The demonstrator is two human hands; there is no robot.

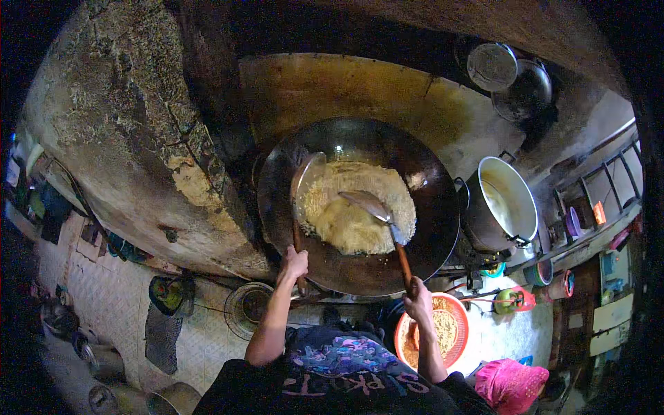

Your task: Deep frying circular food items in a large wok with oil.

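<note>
A large dark wok point(363, 277) holds frothy, pale yellow food point(358, 218) that looks like grains frying in liquid. My left hand point(294, 263) grips the wooden handle of a round ladle or strainer point(311, 174), whose head rests at the left edge of the froth. My right hand point(417, 300) is closed on the wooden handle of a metal wok spatula point(368, 203); its blade lies over the middle of the food. Beside my right forearm, below the wok, stands an orange plastic basket point(463, 324) with yellowish grains in it.
A deep metal pot point(480, 223) stands right of the wok. Round pans point(524, 91) are at the upper right. A rough wall point(119, 129) rises at left. A wire basket point(233, 311) and a person's pink head covering point(511, 386) are lower down.
</note>
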